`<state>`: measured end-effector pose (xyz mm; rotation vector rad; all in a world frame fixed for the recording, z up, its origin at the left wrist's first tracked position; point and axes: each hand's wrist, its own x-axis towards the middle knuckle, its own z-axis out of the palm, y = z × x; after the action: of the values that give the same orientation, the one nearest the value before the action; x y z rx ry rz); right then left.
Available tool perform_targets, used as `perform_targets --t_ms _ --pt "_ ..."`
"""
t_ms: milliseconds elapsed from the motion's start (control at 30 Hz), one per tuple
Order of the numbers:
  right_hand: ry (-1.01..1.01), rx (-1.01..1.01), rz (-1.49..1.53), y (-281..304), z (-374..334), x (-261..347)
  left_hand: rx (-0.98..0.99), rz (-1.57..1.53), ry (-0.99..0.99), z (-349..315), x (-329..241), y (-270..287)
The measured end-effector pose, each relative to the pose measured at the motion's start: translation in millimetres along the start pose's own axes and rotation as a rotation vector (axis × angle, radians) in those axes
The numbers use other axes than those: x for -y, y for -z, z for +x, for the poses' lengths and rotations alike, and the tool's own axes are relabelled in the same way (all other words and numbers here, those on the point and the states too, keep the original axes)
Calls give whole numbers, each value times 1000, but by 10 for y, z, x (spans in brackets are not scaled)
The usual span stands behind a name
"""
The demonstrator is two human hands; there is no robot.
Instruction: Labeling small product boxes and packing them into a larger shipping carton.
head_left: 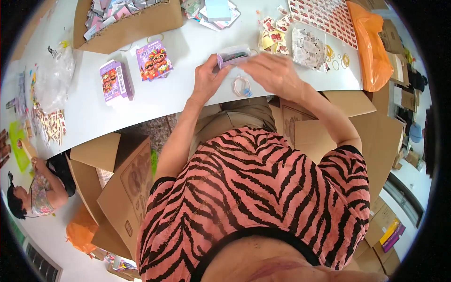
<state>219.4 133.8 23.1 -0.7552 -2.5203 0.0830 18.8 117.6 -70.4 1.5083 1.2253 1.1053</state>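
My left hand (206,81) is closed on a small purple cardboard box (233,57), its open end tilted toward me and something dark inside. Close by the box's right side, my right hand (273,75) is smeared by motion, so its fingers cannot be read. On the white table just below the box lies a loop of pale cord with a small blue piece (242,87). To the left stand one closed purple printed box (115,81) and a stack of purple printed cards or flat boxes (155,62).
A large carton (129,30) full of small packets stands at the back left. Stickers (274,36), a clear bag of small pieces (308,48) and rubber bands (345,60) lie right. An orange bag (371,47) hangs at the table's edge. Open cartons (124,188) flank me; another person (47,188) sits left.
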Motion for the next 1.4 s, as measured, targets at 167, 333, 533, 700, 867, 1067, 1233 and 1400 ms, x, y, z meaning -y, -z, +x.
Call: perform_targets --t_ms 167,333,533,700,867,1067,1233,1400 --pt "-57 360 113 -230 -423 245 22 28 46 -1 24 31" --pt "-109 482 161 -465 -754 141 19 7 -7 4 65 3" --pt "-284 178 585 -98 -334 118 41 31 60 -7 23 17" --pt "-456 88 618 271 199 50 -19 41 -2 -2 107 -11" --pt "-388 45 464 50 310 -86 -28 -61 -29 15 63 -48" --pt "-2 -50 -156 -35 321 -89 -35 -65 -50 13 54 -31" --pt "17 -57 -264 -142 269 -36 -20 -55 -38 0 70 -18" --pt "-161 213 -150 -139 254 24 -18 -70 -48 15 65 -25"
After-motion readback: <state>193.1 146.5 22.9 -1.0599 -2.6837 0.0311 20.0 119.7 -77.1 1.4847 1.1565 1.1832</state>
